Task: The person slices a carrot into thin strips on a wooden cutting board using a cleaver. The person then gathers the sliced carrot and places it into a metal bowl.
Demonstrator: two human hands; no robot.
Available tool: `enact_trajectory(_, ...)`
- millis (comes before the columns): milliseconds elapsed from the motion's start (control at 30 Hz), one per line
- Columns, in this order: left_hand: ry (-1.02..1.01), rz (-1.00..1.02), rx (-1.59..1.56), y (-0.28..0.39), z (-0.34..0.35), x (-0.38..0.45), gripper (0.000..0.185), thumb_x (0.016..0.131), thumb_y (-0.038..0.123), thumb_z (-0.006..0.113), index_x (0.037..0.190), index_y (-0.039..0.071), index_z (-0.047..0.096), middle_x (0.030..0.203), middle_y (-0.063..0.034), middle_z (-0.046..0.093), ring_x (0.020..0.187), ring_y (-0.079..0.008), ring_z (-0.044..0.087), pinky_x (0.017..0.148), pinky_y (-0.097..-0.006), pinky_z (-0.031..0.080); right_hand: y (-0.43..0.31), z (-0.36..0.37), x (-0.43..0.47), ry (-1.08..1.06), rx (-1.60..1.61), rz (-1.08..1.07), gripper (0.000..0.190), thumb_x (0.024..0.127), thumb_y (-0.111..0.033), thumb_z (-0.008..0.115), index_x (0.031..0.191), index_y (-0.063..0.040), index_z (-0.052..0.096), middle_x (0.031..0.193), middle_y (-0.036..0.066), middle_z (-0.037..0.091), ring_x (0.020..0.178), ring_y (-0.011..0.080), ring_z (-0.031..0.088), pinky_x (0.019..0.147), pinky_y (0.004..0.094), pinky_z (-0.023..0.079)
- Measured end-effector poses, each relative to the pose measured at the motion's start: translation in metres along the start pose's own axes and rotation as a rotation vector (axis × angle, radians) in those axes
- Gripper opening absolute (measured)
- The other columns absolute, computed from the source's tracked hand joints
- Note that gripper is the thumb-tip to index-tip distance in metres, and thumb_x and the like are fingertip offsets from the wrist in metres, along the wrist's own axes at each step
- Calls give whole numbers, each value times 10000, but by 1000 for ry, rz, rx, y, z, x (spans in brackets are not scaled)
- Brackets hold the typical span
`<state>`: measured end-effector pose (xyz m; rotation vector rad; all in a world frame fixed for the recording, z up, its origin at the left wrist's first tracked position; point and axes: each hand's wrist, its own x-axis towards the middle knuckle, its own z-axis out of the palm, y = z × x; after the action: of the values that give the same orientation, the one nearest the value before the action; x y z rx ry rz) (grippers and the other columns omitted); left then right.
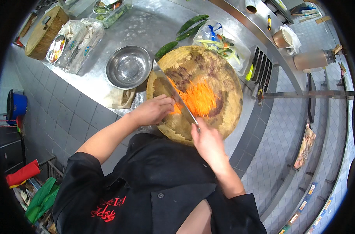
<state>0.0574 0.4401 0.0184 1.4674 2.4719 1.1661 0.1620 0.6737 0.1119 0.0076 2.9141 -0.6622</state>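
My right hand (pixel 207 137) grips the handle of a broad-bladed cleaver (pixel 177 96), its blade slanting up and left across a round wooden chopping block (pixel 230 87). Curled fingers of my left hand (pixel 157 109) rest beside the blade's left face, over orange carrot pieces (pixel 176 109) partly hidden beneath them. To the right of the blade lies a heap of finely shredded carrot (pixel 202 98). Dark stains and worn patches mark the block's top.
A steel bowl (pixel 129 67) stands left of the block, above a folded cloth (pixel 122 99). Cucumbers (pixel 192 25) lie behind. A plastic tub of vegetable trimmings (pixel 239 55) and a slotted knife rack (pixel 261 64) are at right. Another wooden block (pixel 45 32) stands far left.
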Motion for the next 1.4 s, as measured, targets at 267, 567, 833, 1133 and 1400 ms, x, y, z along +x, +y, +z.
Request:
enact_trajectory(267, 33, 15, 35, -1, 3, -2, 154, 905, 43, 727, 1057, 39, 700, 1128, -83, 671, 1070, -308, 635, 933, -385, 540, -5, -1, 1, -49, 15, -9, 168, 1037, -210, 616, 1118, -69, 654, 892, 212, 754, 757, 430, 742, 666, 533, 604)
enact_trajectory(567, 70, -22, 23, 1, 8, -6, 163, 900, 20, 724, 1062, 40, 707, 1144, -88, 672, 1090, -312, 634, 945, -388, 542, -7, -3, 2, -72, 9, -74, 190, 1043, -227, 614, 1148, -77, 664, 892, 185, 759, 775, 441, 739, 683, 548, 602)
enact_trajectory(833, 116, 21, 65, 2, 12, -8, 189, 889, 19, 734, 1077, 28, 719, 1166, -96, 678, 1092, -315, 632, 949, -395, 542, -8, -2, 2, -33, 41, -80, 183, 1030, -214, 634, 1145, -77, 674, 899, 191, 765, 775, 438, 741, 683, 543, 602)
enact_trajectory(1133, 119, 54, 113, 1, 13, -11, 189, 879, 31, 742, 1068, 28, 725, 1145, -98, 683, 1077, -310, 627, 948, -389, 536, -9, 0, 0, -19, -17, -82, 196, 1038, -206, 631, 1154, -50, 657, 847, 214, 750, 735, 437, 737, 649, 534, 600)
enact_trajectory(1400, 125, 53, 81, 0, 12, -10, 158, 887, 24, 731, 1045, 20, 734, 1123, -99, 674, 1077, -307, 626, 954, -386, 535, -9, -2, 1, -53, 18, -58, 192, 1036, -210, 637, 1148, -57, 663, 853, 220, 749, 756, 447, 734, 671, 552, 590)
